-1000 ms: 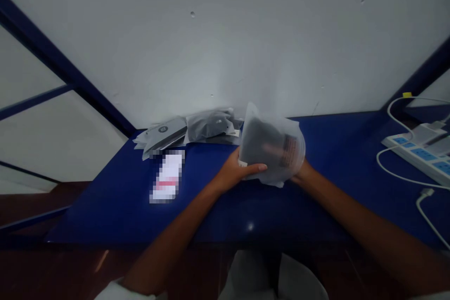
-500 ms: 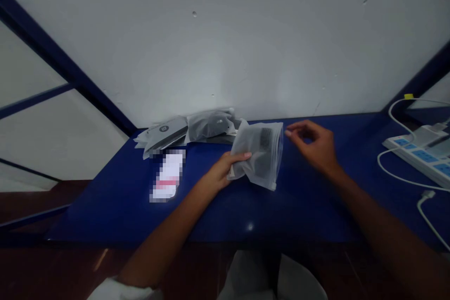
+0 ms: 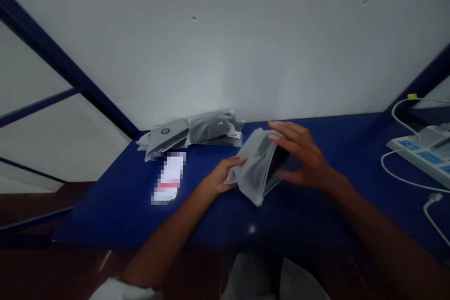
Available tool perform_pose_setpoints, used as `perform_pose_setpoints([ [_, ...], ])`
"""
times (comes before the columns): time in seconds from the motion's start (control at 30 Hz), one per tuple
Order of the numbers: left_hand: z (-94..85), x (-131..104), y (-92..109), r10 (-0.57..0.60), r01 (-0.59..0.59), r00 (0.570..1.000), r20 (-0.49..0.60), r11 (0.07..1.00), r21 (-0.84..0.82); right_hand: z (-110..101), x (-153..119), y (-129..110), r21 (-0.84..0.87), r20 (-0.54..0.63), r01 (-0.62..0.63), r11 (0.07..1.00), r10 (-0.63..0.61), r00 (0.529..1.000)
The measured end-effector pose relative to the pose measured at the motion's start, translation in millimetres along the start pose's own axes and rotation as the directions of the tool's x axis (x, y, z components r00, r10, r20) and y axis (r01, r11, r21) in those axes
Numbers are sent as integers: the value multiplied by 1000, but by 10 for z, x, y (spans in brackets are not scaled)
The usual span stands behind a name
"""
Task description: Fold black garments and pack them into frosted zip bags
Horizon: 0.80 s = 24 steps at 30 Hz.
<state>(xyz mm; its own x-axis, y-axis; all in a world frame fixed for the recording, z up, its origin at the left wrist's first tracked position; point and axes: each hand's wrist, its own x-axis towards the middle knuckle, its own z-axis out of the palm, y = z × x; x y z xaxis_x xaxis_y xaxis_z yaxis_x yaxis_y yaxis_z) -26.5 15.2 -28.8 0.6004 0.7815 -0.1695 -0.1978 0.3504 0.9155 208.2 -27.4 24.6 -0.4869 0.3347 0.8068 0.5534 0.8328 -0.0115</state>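
Observation:
A frosted zip-slider bag (image 3: 250, 163) is tilted above the blue table, its mouth spread apart on the right side. Something dark shows inside the opening; its kind I cannot make out. My left hand (image 3: 225, 176) is closed around the bag's closed end, thumb on top. At the mouth is my right hand (image 3: 303, 157), fingers stretched and apart from the thumb. Its fingertips touch the upper edge of the opening, and the thumb lies near the lower film.
Several packed frosted bags (image 3: 211, 129) lie against the wall at the back left. A phone with a blurred bright screen (image 3: 170, 178) rests in front of them. On the right are a power strip (image 3: 422, 154) and white cables (image 3: 397, 173) on the blue table (image 3: 116, 211).
My right hand has moved left to the bag and its fingers have spread. The bag's mouth now gapes, showing the dark content. The bag has tilted and shifted slightly left and down.

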Motion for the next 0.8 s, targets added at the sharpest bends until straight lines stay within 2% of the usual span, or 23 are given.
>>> perform_pose_setpoints([
  [0.07,16,-3,-4,-69,66,995,66,997,46,9,4,-13,34,45,52,998,-53,998],
  [0.13,43,10,14,-85,74,994,70,987,143,23,6,-27,104,18,47,993,-49,999],
  [0.17,56,19,31,-43,33,998,38,975,219,27,4,-28,144,-8,18,989,-17,1000],
  [0.23,71,31,76,140,-107,988,-63,920,378,27,-4,-17,197,-37,-85,977,94,995],
  [0.3,73,21,126,376,-278,919,-115,828,486,23,-17,9,199,-38,-210,957,221,974],
  [0.33,75,5,148,473,-363,876,-96,776,516,23,-24,23,189,-32,-269,944,280,960],
  [0.43,120,-68,182,663,-558,746,59,575,598,40,-32,50,156,0,-403,902,408,913],
  [0.47,152,-91,180,706,-580,703,89,496,646,49,-30,50,151,19,-428,891,430,902],
  [0.53,227,-125,165,787,-558,612,76,362,747,61,-20,41,152,46,-445,883,443,895],
  [0.6,289,-136,147,845,-528,532,49,286,800,57,-8,29,156,49,-434,887,432,900],
  [0.63,307,-137,141,861,-531,507,46,270,803,49,-5,27,153,50,-425,892,423,905],
  [0.7,316,-134,137,867,-558,495,53,270,785,23,-5,37,135,60,-397,908,393,918],
  [0.8,301,-135,137,840,-553,542,12,347,757,-19,-17,73,92,68,-325,941,320,945],
])
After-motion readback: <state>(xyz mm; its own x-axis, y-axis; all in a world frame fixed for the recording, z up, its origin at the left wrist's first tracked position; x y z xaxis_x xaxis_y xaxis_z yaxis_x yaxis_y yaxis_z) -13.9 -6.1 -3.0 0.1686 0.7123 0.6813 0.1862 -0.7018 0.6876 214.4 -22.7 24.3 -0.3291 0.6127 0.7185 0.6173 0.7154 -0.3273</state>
